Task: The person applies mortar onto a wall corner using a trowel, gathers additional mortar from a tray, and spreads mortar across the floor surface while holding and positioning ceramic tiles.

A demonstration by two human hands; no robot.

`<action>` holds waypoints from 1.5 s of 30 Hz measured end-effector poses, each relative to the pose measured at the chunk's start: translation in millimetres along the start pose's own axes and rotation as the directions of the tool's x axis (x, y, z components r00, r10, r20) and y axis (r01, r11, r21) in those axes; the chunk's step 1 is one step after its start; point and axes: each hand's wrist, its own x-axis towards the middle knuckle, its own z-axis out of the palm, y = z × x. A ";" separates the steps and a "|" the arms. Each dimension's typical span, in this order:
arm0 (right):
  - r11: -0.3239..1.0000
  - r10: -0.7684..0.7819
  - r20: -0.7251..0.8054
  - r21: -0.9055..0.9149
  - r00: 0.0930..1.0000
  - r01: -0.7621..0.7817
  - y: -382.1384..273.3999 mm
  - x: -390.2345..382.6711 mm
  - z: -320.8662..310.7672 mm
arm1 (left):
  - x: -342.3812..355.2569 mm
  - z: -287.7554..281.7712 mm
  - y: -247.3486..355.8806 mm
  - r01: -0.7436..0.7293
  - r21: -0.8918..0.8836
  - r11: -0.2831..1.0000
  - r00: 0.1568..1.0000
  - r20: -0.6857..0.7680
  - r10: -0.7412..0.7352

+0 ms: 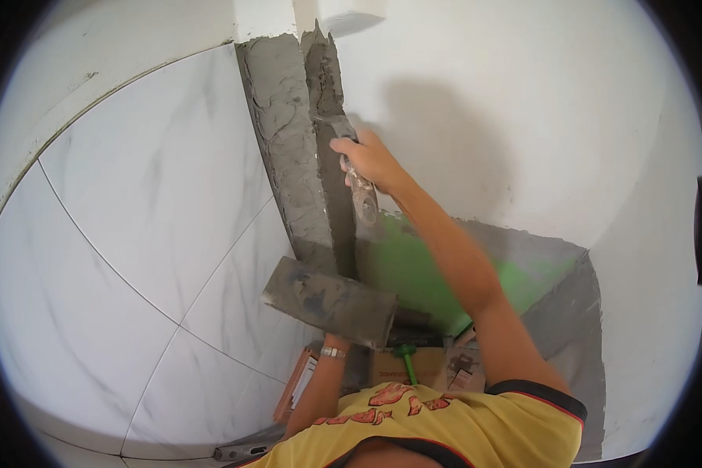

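Note:
My right hand (378, 162) is closed round the worn, mortar-spotted handle of a trowel (364, 195). The trowel's blade lies against the narrow strip of grey mortar (324, 74) in the wall corner. Lower down, a flat rectangular plasterer's hawk (327, 303), smeared with grey mortar, is held tilted below the strip. My left hand (337, 341) supports it from underneath; the hawk hides its fingers, and a metal watch shows at the wrist. A broader mortar band (279, 125) with ridged trowel marks runs beside the corner.
White marbled tiles (156, 203) cover the left wall, ending at the mortar band. To the right stands a white painted wall (569, 140), with a green-coated patch (413, 269) low down. Below are a green-handled tool (405, 357), a cardboard box (390, 378) and a reddish-framed object (292, 390).

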 end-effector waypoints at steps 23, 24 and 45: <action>0.959 -0.051 0.058 0.283 0.997 0.032 -59.2 57.9 -25.8 | -3.7 -0.4 -1.8 -0.060 0.024 0.998 0.996 -0.062 0.061; 0.976 -0.095 0.018 0.200 0.995 0.090 -57.0 63.0 -31.4 | -0.1 1.3 -6.8 -0.047 0.025 0.999 0.997 -0.059 0.049; 0.615 0.584 0.328 0.417 0.742 -0.669 157.5 -252.5 -32.8 | 79.0 94.8 39.4 -0.226 0.503 0.834 0.804 -0.388 0.452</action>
